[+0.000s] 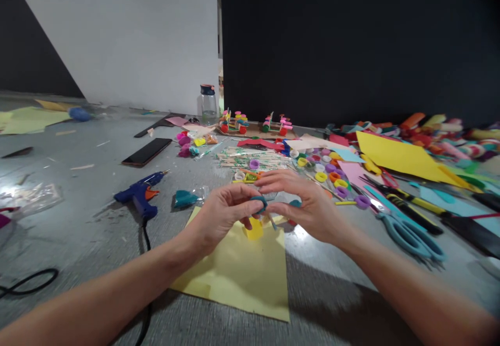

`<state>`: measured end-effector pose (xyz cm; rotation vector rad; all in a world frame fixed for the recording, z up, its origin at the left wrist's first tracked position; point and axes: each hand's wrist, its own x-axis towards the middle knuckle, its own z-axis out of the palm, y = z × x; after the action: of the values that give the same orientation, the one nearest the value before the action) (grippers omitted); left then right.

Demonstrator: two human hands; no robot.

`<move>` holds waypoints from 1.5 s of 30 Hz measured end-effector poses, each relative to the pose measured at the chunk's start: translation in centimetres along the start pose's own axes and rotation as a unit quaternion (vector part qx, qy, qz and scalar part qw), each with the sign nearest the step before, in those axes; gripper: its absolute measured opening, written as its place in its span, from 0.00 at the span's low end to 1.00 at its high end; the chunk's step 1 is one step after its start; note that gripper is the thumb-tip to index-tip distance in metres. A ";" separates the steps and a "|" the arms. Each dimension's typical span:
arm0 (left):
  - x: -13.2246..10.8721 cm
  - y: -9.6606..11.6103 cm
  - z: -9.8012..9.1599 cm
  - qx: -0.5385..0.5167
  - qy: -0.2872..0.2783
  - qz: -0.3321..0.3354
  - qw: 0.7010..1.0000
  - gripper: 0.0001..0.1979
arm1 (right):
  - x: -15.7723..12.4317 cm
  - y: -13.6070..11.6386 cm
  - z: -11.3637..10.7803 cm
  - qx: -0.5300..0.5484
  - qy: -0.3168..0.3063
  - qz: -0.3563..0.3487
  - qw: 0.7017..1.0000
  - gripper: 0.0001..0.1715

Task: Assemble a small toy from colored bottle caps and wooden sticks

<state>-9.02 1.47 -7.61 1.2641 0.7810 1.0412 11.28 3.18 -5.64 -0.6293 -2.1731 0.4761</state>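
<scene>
Fingers of my left hand (224, 213) are closed on a small dark teal piece (258, 203), held above a yellow paper sheet (242, 278). My right hand (302, 205) meets it from the other side, its thumb and fingertips at the teal piece's right edge. Just beneath the fingers sit a bright yellow piece (254, 230) and some small parts, partly hidden by the hands. A bag of teal clay-like material (185, 198) lies left of my left hand.
A blue glue gun (138, 195) with a black cord and a phone (146, 151) lie left. Colored rings (321, 177), blue-handled scissors (410, 236) and yellow-black cutters (414, 213) lie right. Behind stand small colorful models (234, 122) and a bottle (208, 101).
</scene>
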 end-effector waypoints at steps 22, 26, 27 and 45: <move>-0.6 0.4 0.4 0.117 -0.021 0.042 0.992 0.10 | -0.1 -1.1 -0.3 0.010 0.002 0.093 0.996 0.05; -0.5 0.3 0.4 0.132 -0.018 0.026 0.991 0.08 | -0.2 -1.1 -0.2 -0.016 0.011 0.097 0.995 0.04; -0.5 0.2 0.4 0.130 -0.012 0.024 0.991 0.07 | -0.2 -1.1 -0.1 -0.023 0.012 0.091 0.996 0.03; -0.4 0.1 0.3 0.111 -0.011 -0.030 0.993 0.07 | -0.5 -0.7 0.0 -0.153 -0.008 -0.101 0.983 0.09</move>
<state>-8.87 0.98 -7.48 1.4297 0.9322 0.9083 11.37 2.36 -5.55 -0.5602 -2.3162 0.0388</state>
